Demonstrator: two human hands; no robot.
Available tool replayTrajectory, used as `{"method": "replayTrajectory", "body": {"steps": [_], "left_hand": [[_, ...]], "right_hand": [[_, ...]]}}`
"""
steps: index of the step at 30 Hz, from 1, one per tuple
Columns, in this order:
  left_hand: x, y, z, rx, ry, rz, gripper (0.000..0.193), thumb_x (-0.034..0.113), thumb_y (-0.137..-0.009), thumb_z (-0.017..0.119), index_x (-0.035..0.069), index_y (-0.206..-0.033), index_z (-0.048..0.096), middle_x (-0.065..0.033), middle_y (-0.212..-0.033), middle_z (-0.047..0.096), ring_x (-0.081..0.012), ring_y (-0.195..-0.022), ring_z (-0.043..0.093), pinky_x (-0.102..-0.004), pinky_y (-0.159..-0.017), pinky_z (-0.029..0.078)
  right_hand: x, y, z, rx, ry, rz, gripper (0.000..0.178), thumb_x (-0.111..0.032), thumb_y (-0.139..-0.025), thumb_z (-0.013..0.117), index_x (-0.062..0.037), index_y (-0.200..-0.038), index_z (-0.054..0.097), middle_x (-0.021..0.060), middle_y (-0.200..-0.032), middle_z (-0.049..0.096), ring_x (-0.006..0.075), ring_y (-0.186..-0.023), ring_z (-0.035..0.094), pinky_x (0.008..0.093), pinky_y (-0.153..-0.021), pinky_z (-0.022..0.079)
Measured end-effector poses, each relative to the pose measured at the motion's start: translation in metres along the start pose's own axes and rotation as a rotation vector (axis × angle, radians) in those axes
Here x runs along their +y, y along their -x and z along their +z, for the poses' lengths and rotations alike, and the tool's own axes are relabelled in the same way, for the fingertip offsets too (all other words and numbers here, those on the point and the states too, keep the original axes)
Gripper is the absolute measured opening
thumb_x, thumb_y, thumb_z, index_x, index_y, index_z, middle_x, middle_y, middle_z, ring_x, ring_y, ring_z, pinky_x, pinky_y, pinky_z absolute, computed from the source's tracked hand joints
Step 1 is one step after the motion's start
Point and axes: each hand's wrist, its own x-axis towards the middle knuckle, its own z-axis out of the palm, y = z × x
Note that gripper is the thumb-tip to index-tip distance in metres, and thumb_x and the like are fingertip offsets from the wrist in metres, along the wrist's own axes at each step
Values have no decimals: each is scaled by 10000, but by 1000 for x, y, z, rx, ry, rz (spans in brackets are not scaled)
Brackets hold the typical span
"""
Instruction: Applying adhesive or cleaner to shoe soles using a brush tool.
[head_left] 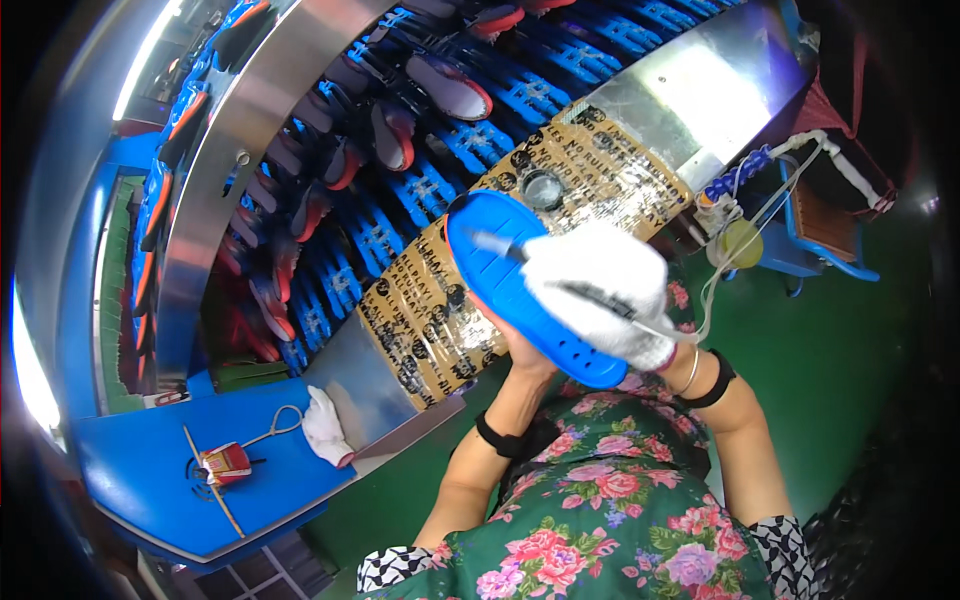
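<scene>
A blue sole-shaped piece [507,268], with grooves across its face and small round holes at the near end, is tilted in front of me. A strip of orange-red shows along its left edge. My left hand [528,348] is bare and grips it from underneath; most of the fingers are hidden behind it. In a white knitted glove, my right hand [605,285] closes round a slim pen-like tool [492,243]. The tool's pale tip is blurred over the blue face. A small round clear dish [543,188] stands just beyond, on the covered ledge.
The ledge [430,325] is covered with printed brown sheet under clear film. Behind it, dark shoe parts [390,140] with orange-red rims hang on a blue rack. On the blue table [130,450] lie a white glove [323,428] and a red container [228,464]. Pale tubing [708,310] hangs at right.
</scene>
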Motion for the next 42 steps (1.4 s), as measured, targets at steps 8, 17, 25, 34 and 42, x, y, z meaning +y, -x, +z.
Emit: {"method": "replayTrajectory", "body": {"steps": [8, 17, 25, 34, 42], "left_hand": [[2, 1, -20, 63, 1, -91, 923, 818, -941, 231, 169, -1596, 253, -88, -1567, 401, -302, -1412, 412, -478, -1210, 281], [3, 0, -67, -25, -61, -171, 1003, 882, -875, 302, 141, -1551, 302, -96, -1466, 481, -295, -1303, 502, -478, -1125, 405], [9, -4, -60, 64, 7, -189, 994, 899, -845, 353, 81, -1400, 449, -137, -1236, 605, -291, -1087, 617, -463, -981, 517], [16, -22, -56, -429, 212, -277, 1063, 950, -767, 384, 25, -1274, 514, -170, -985, 665, -332, -896, 649, -446, -761, 541], [18, -37, -70, -386, 330, -210, 1075, 958, -716, 470, -19, -1162, 522, -160, -973, 661, -333, -1130, 597, -507, -977, 530]], "right_hand": [[-17, 11, 4, -163, -4, -54, 288, -69, -769, 770, -93, -1056, 754, 97, -1065, 743, 257, -906, 704, 370, -771, 571], [-8, 28, 3, -166, -47, -89, 211, -126, -827, 751, -108, -1037, 757, 90, -985, 746, 272, -832, 699, 369, -729, 564], [-4, 46, 0, -152, 22, -102, 225, -135, -816, 755, -142, -1040, 773, 87, -1029, 746, 274, -883, 688, 375, -767, 568], [-3, 56, -5, -137, -10, -53, 205, -135, -812, 781, -110, -1014, 769, 88, -1022, 748, 265, -855, 699, 384, -777, 566], [-2, 64, -7, -78, -161, 75, 220, -119, -823, 771, -113, -1043, 766, 79, -1000, 747, 283, -856, 696, 388, -752, 563]]}}
